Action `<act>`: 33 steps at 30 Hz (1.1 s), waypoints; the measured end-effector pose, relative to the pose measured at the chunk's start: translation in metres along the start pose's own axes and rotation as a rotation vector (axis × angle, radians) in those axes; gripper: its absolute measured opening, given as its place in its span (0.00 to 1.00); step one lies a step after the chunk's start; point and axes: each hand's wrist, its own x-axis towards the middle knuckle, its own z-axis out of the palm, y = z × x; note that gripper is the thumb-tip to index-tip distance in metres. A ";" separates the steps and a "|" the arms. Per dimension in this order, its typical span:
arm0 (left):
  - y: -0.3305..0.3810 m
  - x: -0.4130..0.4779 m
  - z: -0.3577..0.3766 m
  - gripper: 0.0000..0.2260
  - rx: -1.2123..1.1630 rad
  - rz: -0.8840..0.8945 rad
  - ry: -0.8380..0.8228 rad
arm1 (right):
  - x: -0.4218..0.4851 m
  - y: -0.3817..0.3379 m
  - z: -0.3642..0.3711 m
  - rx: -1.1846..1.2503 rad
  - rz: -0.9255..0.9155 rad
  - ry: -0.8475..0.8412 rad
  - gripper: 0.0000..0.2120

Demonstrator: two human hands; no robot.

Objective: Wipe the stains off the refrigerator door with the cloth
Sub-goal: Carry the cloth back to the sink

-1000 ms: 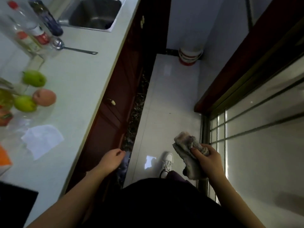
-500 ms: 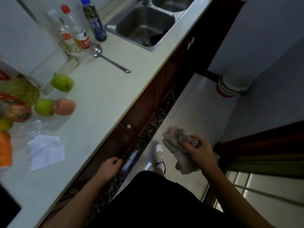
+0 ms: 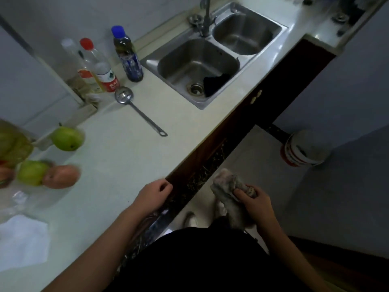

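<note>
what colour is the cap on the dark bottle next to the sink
Blue. The cap on the dark bottle shows best in the head view.

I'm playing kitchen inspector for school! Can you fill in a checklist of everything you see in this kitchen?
Surface: pale countertop with a two-bowl steel sink.
Job's things: crumpled cloth; refrigerator door not in view.
Clutter: three bottles, a metal ladle, green fruits, a reddish fruit, a white paper, a dark rag in the sink.
Grippers: left hand loosely curled at the counter's edge, holding nothing; right hand grips the cloth.
Cables: nothing seen.
Surroundings: dark wood cabinets, pale floor, a white-and-red bucket by the wall.
</note>
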 end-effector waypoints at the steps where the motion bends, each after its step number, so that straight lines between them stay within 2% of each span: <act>1: -0.005 0.003 -0.003 0.09 -0.021 -0.034 0.021 | 0.014 -0.010 0.006 -0.032 -0.014 -0.044 0.05; 9: -0.035 -0.036 0.018 0.11 -0.308 -0.453 0.274 | 0.116 -0.104 0.083 -0.334 -0.207 -0.528 0.06; 13: -0.033 -0.072 0.046 0.12 -0.545 -0.673 0.372 | 0.144 -0.153 0.136 -0.534 -0.359 -0.766 0.06; 16: -0.028 -0.093 0.068 0.22 -0.774 -0.820 0.471 | 0.148 -0.182 0.179 -0.618 -0.485 -0.867 0.09; 20: -0.021 -0.104 0.085 0.28 -0.934 -0.886 0.575 | 0.136 -0.207 0.239 -0.717 -0.629 -0.950 0.13; 27: -0.033 -0.097 0.084 0.21 -1.033 -0.924 0.657 | 0.095 -0.237 0.352 -0.807 -0.949 -1.102 0.17; 31: -0.048 -0.094 0.076 0.19 -1.022 -0.928 0.669 | 0.098 -0.245 0.410 -0.869 -1.041 -1.130 0.19; 33: -0.056 -0.094 0.076 0.17 -1.002 -0.923 0.649 | 0.106 -0.242 0.426 -0.980 -1.075 -1.161 0.21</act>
